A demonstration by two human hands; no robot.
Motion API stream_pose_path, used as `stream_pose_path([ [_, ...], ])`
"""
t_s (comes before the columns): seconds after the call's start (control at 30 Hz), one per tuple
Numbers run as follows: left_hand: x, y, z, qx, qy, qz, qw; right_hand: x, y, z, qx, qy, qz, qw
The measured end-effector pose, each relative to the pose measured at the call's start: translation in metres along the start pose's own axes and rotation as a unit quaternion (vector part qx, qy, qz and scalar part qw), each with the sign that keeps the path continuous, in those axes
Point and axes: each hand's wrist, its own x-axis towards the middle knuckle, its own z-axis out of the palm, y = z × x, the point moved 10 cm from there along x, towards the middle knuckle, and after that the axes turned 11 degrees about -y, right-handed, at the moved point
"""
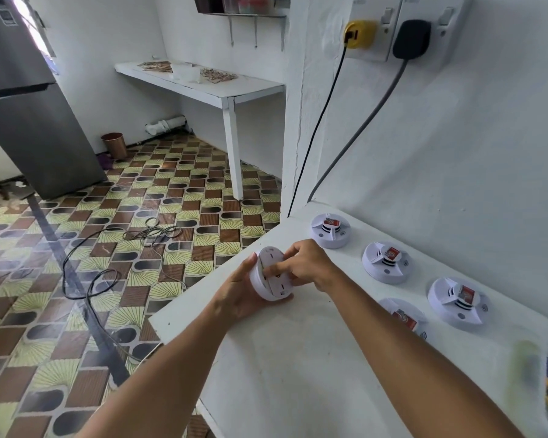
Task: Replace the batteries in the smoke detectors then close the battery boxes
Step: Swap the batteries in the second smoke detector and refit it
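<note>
Both hands, left hand (238, 295) and right hand (304, 263), gripping one white smoke detector (271, 287), labels unreadable.

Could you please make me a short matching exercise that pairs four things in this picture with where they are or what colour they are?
Things:
1. smoke detector in the hands
2. yellow plug
3. copper cup
4. left hand

Descriptions:
A. in the wall socket, with a black cable
B. on the patterned floor by the fridge
C. held on edge over the white counter
D. cradles the detector from below

Pairs: 1-C, 2-A, 3-B, 4-D
</note>
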Motion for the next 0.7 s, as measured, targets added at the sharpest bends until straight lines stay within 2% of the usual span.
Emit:
stream_pose_path([
  [0.23,0.000,-0.002,-0.001,0.001,0.000,-0.010,1.000,-0.002,0.006,0.002,0.021,0.013,0.004,1.000],
  [0.4,-0.001,-0.005,0.010,0.025,-0.041,-0.028,0.998,-0.015,0.016,0.006,0.048,0.029,-0.029,0.998],
  [0.5,0.002,-0.003,0.017,0.091,-0.065,-0.050,0.992,-0.030,0.028,0.009,0.147,0.020,-0.013,0.989],
  [0.6,0.006,0.015,0.029,0.272,-0.001,-0.081,0.959,-0.046,0.041,0.017,0.302,-0.023,0.021,0.953],
  [0.7,0.009,0.038,0.046,0.395,0.031,-0.061,0.916,-0.053,0.048,0.027,0.468,-0.090,0.004,0.879],
])
